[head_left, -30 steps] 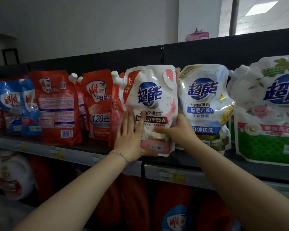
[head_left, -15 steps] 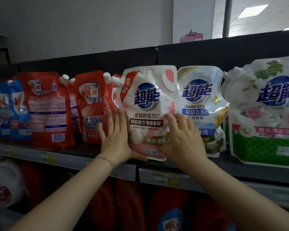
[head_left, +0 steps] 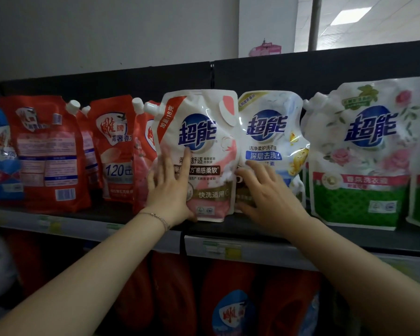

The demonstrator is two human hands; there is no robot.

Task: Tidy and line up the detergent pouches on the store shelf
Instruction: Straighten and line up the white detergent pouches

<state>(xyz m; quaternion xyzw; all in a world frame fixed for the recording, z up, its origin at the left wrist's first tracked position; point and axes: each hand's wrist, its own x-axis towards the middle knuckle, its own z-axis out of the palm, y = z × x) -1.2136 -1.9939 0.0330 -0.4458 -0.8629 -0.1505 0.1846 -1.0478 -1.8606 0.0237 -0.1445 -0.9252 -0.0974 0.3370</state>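
Your left hand (head_left: pixel 170 190) presses flat-fingered on the pink pouch (head_left: pixel 204 132) at frame centre, your right hand (head_left: pixel 269 197) lies spread-fingered on the blue pouch (head_left: pixel 272 132); likely heavy, floppy, slick (liquid inside), so cradle its base

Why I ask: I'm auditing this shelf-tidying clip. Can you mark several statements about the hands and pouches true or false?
1. The left hand lies with straight fingers on the pink-and-white pouch. True.
2. The right hand pinches a shelf label. False: it rests spread on the blue-and-white pouch's lower front.
3. The pink-and-white pouch's cap points left. True.
4. The green-and-white pouch stands left of the red pouches. False: it stands far right.
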